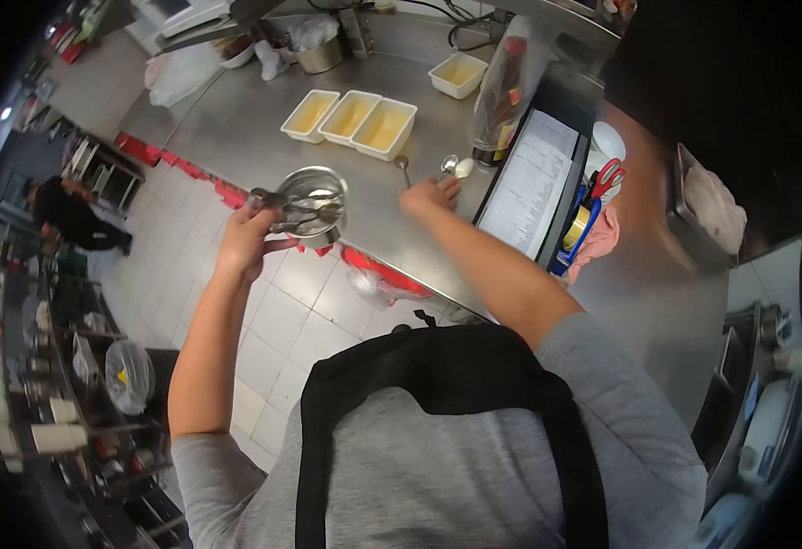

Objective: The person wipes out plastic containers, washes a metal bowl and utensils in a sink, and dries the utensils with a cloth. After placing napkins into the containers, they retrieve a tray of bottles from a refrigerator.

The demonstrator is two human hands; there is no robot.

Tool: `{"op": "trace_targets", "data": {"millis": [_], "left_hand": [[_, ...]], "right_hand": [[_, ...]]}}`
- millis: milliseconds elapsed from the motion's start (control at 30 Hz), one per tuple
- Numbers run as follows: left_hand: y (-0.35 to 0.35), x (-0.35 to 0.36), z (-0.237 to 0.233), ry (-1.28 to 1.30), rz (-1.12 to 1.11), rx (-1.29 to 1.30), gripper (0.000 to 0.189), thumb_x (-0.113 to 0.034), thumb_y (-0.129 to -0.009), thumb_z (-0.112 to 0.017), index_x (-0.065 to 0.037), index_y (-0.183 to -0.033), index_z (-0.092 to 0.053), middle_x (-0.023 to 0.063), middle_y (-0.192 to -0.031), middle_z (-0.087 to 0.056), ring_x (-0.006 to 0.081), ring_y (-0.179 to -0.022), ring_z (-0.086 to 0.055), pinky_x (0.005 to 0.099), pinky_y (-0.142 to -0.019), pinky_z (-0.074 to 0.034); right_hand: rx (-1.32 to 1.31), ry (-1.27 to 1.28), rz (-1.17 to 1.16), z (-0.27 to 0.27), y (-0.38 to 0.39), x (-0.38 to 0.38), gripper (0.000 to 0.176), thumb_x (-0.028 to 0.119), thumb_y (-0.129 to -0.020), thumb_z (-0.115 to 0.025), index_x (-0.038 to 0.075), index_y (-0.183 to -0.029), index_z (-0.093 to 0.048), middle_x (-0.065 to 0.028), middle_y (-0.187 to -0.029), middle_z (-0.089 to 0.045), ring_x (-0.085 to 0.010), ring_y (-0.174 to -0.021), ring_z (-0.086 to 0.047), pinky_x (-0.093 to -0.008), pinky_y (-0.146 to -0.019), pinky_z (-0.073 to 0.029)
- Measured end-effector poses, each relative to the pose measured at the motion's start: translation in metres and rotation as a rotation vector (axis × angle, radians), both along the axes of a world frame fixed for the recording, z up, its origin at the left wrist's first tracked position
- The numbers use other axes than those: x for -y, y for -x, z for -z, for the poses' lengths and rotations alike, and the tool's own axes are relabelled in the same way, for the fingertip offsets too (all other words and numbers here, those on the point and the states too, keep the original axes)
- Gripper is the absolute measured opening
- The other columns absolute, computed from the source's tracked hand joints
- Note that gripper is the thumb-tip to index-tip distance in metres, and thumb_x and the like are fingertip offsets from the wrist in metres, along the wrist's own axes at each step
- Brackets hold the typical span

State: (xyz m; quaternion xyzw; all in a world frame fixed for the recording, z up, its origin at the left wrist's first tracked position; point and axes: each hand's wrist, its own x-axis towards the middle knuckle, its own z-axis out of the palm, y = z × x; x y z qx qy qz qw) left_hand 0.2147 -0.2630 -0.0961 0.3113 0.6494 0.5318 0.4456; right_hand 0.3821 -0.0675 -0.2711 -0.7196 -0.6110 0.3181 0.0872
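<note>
The left hand (pixel 243 240) is closed around a metal handle (pixel 282 222) and holds the bowl (pixel 314 194) at the near edge of the counter (pixel 236 119), partly out over the floor. The bowl's open mouth faces up, and its inside looks bare apart from the metal clamp lying across it. To the right of the bowl, the right hand (pixel 430 194) rests on the counter, palm down, with its fingers stretched away from the body. A spoon (pixel 461 167) carrying something white lies just past those fingertips, right of the bowl and slightly farther back. Whether the fingers pinch it or only touch it cannot be told. What shows of the spoon is its head, so its long axis is unclear. The right hand is far nearer to it than the left. A second spoon (pixel 403 166) lies between the bowl and the right hand, its shaft pointing back toward the body. Beyond the bowl stand three trays (pixel 351 119) of yellow filling. Right of the bowl, past the hand, are a printed sheet (pixel 534 183) and scissors (pixel 608 174). Far left of the bowl, another person (pixel 71 215) stands on the floor.
</note>
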Motion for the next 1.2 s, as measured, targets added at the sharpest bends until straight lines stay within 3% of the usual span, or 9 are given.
{"op": "trace_targets", "data": {"millis": [133, 233, 367, 433, 567, 767, 1033, 1100, 1200], "left_hand": [[-0.005, -0.075, 0.007, -0.018, 0.216, 0.009, 0.022, -0.009, -0.082, -0.053, 0.004, -0.1, -0.054, 0.0082, -0.095, -0.055, 0.0169, -0.084, -0.058, 0.0313, -0.063, -0.059], [-0.033, -0.129, 0.022, -0.045, 0.359, 0.064, 0.019, -0.009, -0.083, -0.055, 0.003, -0.098, -0.055, 0.0068, -0.091, -0.055, 0.0151, -0.081, -0.057, 0.0297, -0.06, -0.058], [-0.076, -0.179, 0.051, -0.012, 0.489, 0.133, 0.016, -0.007, -0.082, -0.055, 0.001, -0.096, -0.054, 0.0052, -0.088, -0.055, 0.0139, -0.077, -0.057, 0.0293, -0.06, -0.058], [-0.096, -0.197, 0.07, 0.006, 0.553, 0.181, 0.016, -0.007, -0.082, -0.054, -0.002, -0.097, -0.053, 0.004, -0.087, -0.053, 0.0126, -0.075, -0.054, 0.0302, -0.06, -0.06], [-0.121, -0.214, 0.098, 0.018, 0.559, 0.233, 0.013, -0.005, -0.083, -0.052, 0.002, -0.094, -0.053, 0.0061, -0.082, -0.052, 0.0156, -0.069, -0.056, 0.0311, -0.059, -0.06], [-0.123, -0.236, 0.14, 0.083, 0.493, 0.244, 0.013, -0.004, -0.084, -0.051, 0.005, -0.093, -0.051, 0.0074, -0.078, -0.051, 0.0203, -0.065, -0.059, 0.0325, -0.059, -0.06], [-0.099, -0.232, 0.157, 0.035, 0.54, 0.144, 0.011, -0.014, -0.086, -0.058, -0.004, -0.088, -0.057, 0.0003, -0.081, -0.051, 0.0112, -0.077, -0.054, 0.0277, -0.065, -0.053], [-0.082, -0.219, 0.155, -0.003, 0.585, -0.176, 0.015, -0.019, -0.083, -0.063, -0.005, -0.085, -0.058, 0.0014, -0.083, -0.053, 0.0149, -0.08, -0.054, 0.0294, -0.067, -0.049], [-0.067, -0.196, 0.174, -0.257, 0.489, -0.819, 0.026, -0.026, -0.077, -0.069, -0.006, -0.09, -0.059, 0.0081, -0.09, -0.056, 0.0231, -0.088, -0.053, 0.0351, -0.074, -0.046]], "right_hand": [[0.112, -0.007, -0.175, -0.005, 0.024, 0.03, 0.071, 0.034, -0.081, -0.051, 0.004, -0.14, -0.025, -0.0238, -0.149, -0.002, -0.0413, -0.137, -0.001, -0.0452, -0.111, -0.004], [0.058, -0.338, -0.359, -0.017, 0.02, 0.054, 0.072, 0.035, -0.081, -0.052, 0.004, -0.14, -0.026, -0.0243, -0.148, -0.007, -0.0397, -0.138, -0.001, -0.0463, -0.111, -0.003], [-0.072, -0.158, -0.62, -0.034, -0.017, 0.091, 0.063, 0.038, -0.08, -0.06, 0.003, -0.13, -0.042, -0.0263, -0.141, -0.027, -0.043, -0.13, -0.025, -0.0447, -0.107, -0.023], [-0.352, -0.105, -0.774, -0.056, -0.055, 0.116, 0.052, 0.036, -0.08, -0.062, 0.002, -0.118, -0.054, -0.0231, -0.13, -0.045, -0.0393, -0.117, -0.046, -0.0396, -0.099, -0.037], [-0.568, -0.086, -0.571, -0.083, -0.12, 0.162, 0.04, 0.03, -0.084, -0.06, 0.004, -0.115, -0.058, -0.0147, -0.111, -0.061, -0.0307, -0.101, -0.059, -0.0357, -0.089, -0.045], [-0.746, -0.084, 0.001, -0.073, -0.18, 0.218, 0.035, 0.021, -0.085, -0.062, 0.005, -0.116, -0.057, -0.0118, -0.109, -0.062, -0.0216, -0.098, -0.06, -0.0327, -0.086, -0.045], [0.035, -0.692, 0.159, 0.021, -0.238, 0.205, 0.037, 0.005, -0.072, -0.061, 0.005, -0.109, -0.059, -0.0175, -0.115, -0.056, -0.0349, -0.109, -0.053, -0.0391, -0.091, -0.043], [0.215, -0.731, 0.037, 0.048, -0.244, 0.195, 0.034, 0.006, -0.073, -0.061, 0.005, -0.107, -0.059, -0.0176, -0.115, -0.056, -0.034, -0.108, -0.053, -0.0397, -0.091, -0.043], [0.154, -0.687, 0.12, 0.051, -0.265, 0.184, 0.02, 0.009, -0.078, -0.059, 0.005, -0.098, -0.059, -0.0173, -0.097, -0.059, -0.0331, -0.091, -0.057, -0.0409, -0.078, -0.046]]}}
